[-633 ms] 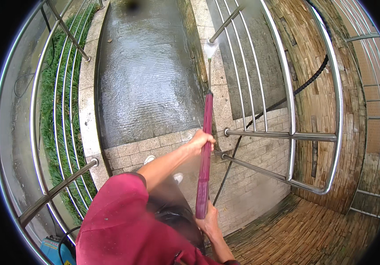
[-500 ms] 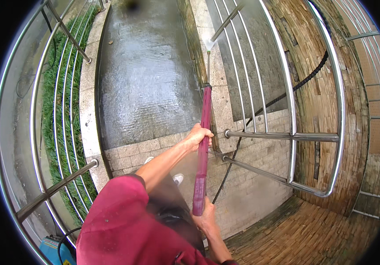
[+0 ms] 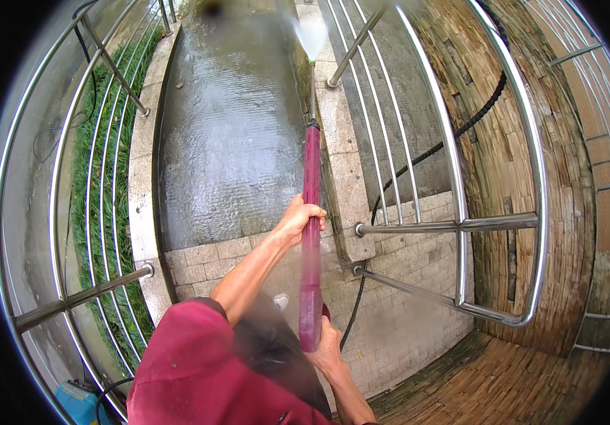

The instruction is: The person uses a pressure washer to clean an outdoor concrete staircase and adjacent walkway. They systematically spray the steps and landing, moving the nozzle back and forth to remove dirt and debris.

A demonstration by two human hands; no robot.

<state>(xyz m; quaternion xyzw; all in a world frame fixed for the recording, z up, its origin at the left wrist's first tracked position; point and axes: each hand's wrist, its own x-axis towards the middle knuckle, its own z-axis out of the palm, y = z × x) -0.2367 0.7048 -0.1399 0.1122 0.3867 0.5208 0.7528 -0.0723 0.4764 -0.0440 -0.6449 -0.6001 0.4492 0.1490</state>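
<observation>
A long magenta pressure washer gun (image 3: 311, 177) points away from me, its thin metal lance ending in a nozzle that throws a white fan of water (image 3: 311, 41). My left hand (image 3: 301, 217) is wrapped round the middle of its barrel. Lower down, my right hand (image 3: 328, 347) grips the handle at the rear end; some of its fingers are hidden behind the gun. The spray falls on the pale stone curb (image 3: 339, 131) right of the wet paved ramp (image 3: 230, 134). A black hose (image 3: 353, 312) runs below and right of the gun.
Steel railings stand on the left (image 3: 64, 306) and right (image 3: 496, 224). Beyond the right one rises a stacked-stone wall (image 3: 489, 170). A grass strip (image 3: 106, 191) lies behind the left curb (image 3: 143, 212). At the lower left is a blue machine (image 3: 78, 402) with a black cable.
The gun has swung left, and its nozzle now sits farther up the curb. The water fan shows wider and brighter. Both hands keep their hold.
</observation>
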